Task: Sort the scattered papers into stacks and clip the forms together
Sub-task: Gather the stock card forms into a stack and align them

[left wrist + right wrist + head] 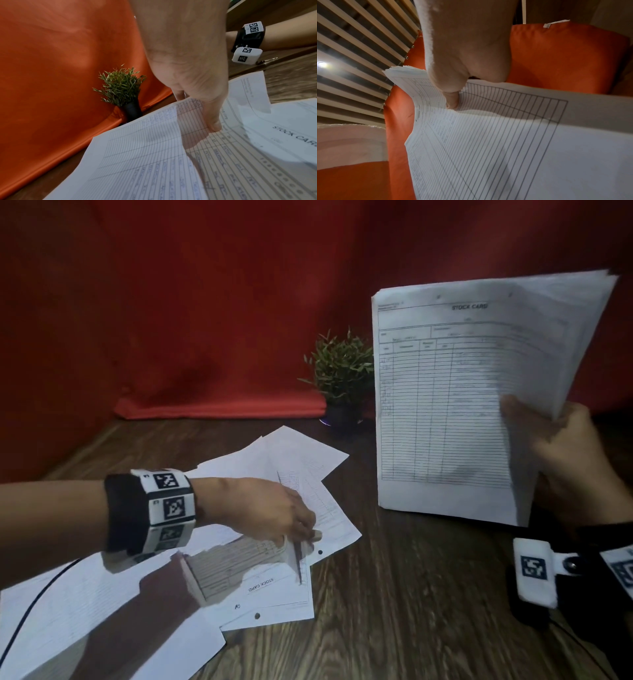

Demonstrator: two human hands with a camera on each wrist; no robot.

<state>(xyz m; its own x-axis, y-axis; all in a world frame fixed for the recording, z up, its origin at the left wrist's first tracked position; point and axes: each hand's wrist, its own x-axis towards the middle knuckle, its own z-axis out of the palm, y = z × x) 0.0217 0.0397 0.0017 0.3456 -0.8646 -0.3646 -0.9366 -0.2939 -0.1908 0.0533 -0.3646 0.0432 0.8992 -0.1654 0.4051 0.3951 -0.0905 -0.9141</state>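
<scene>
Dim, soft focus; ceiling lamp (322, 64) glares; wide-angle edge bending.

The heading "STOCK CARD" stands at the top of the front sheet of the stack of forms (462, 392) held upright on the right; the smaller print and handwriting in its table are too blurred to read. The same words "STOCK CARD" appear, turned sideways, on a loose sheet (274, 594) lying on the surface nearer in. In the left wrist view another form (295, 136) shows "STOCK CAR", cut off at the picture's edge.
</scene>
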